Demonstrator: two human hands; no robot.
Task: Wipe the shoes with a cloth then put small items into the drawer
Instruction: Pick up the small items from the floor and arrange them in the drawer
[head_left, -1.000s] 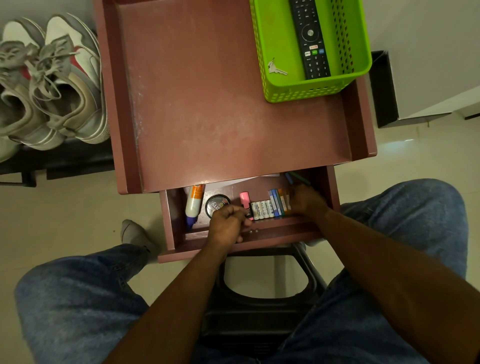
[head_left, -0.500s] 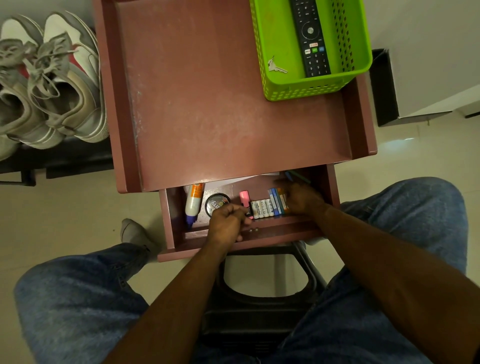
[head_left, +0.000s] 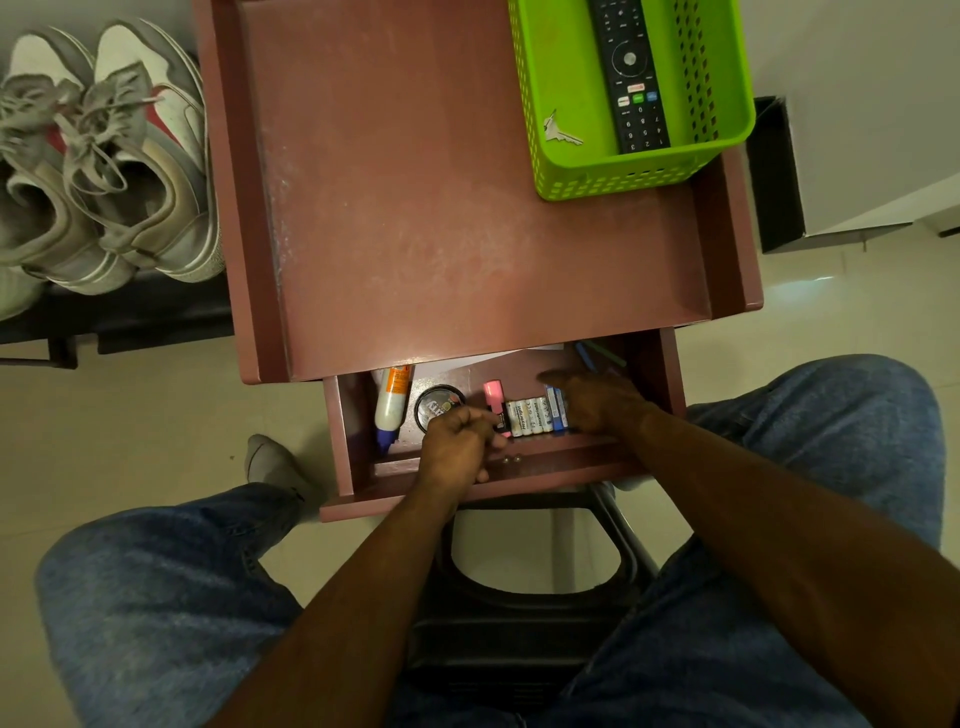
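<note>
The brown table's drawer is pulled open over my knees. Inside lie a white glue bottle, a round tin, a pink highlighter, a row of white batteries, blue cells and pens. My left hand has curled fingers and pinches the highlighter's dark lower end. My right hand lies flat on the blue cells, fingers stretched leftward. The grey and white shoes stand on a dark rack at the left.
A green basket on the table's far right corner holds a remote and a key. The table top has raised side rails. A black stool sits between my knees under the drawer.
My right hand has slid a little to the left over the blue cells, its fingers now stretched out. My left hand has stayed by the highlighter.
</note>
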